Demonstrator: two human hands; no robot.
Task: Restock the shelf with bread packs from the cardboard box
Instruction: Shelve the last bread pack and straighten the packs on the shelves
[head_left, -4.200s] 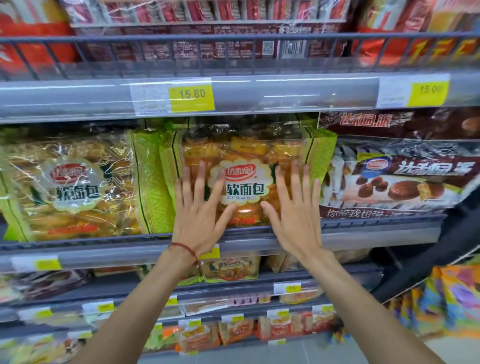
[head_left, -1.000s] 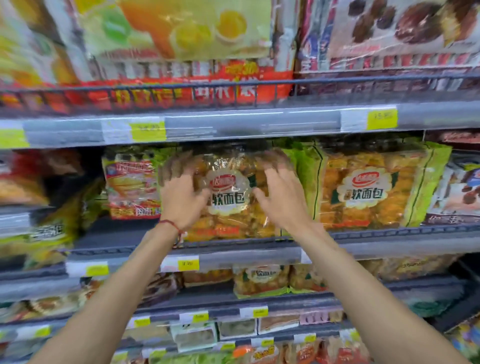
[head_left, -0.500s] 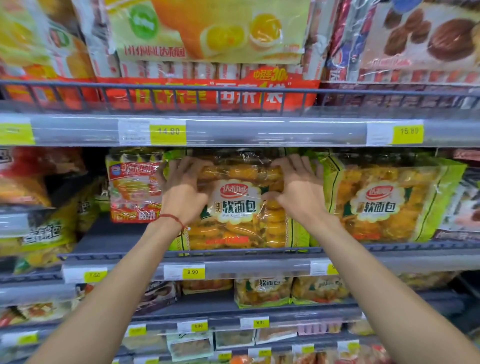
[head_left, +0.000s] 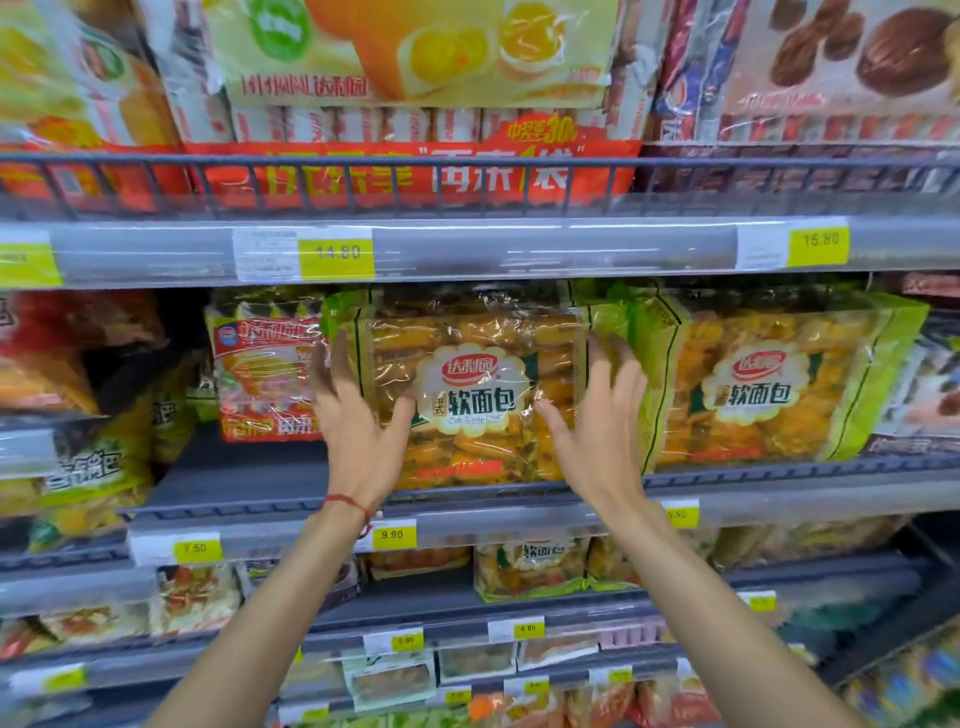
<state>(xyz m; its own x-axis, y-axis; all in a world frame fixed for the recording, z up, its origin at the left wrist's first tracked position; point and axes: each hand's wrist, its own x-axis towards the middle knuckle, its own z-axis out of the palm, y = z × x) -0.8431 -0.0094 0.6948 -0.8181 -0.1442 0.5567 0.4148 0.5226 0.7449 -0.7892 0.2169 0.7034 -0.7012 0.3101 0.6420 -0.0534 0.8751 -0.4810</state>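
- Hands framed the scene: the left hand (head_left: 358, 415) and the right hand (head_left: 597, 415) were both spread open with fingers loose, one at each side of the soft-bread pack (head_left: 472, 395), gripping nothing; whether the palms touched the film could not be told.
- Running the width of the view, the grey metal shelf (head_left: 234, 483) carried that pack upright at its front edge, label outward, so this placement looked finished or nearly so, with at most a last nudge to square it.
- Just to the pack's right stood a second soft-bread pack (head_left: 779, 384) of the same kind, side by side with it and apparently touching, which suggested that part of the row was already filled.
- To the left, a bare stretch of shelf lay in front of a red-printed cake pack (head_left: 265, 374) set further back; by my judgement more stock could go there, though the cardboard box was out of view and what remained in it could not be known.
- Both bread packs were broad, pillow-like bags of glossy, crinkled clear film with green side panels, showing rows of golden rolls behind a scalloped white label; soft, light and easy to dent.
- Along the shelf lip, a yellow price tag (head_left: 392, 534) sat in a smooth clear plastic strip.
- Smallest, a thin red string bracelet (head_left: 348, 501) circled the left wrist.
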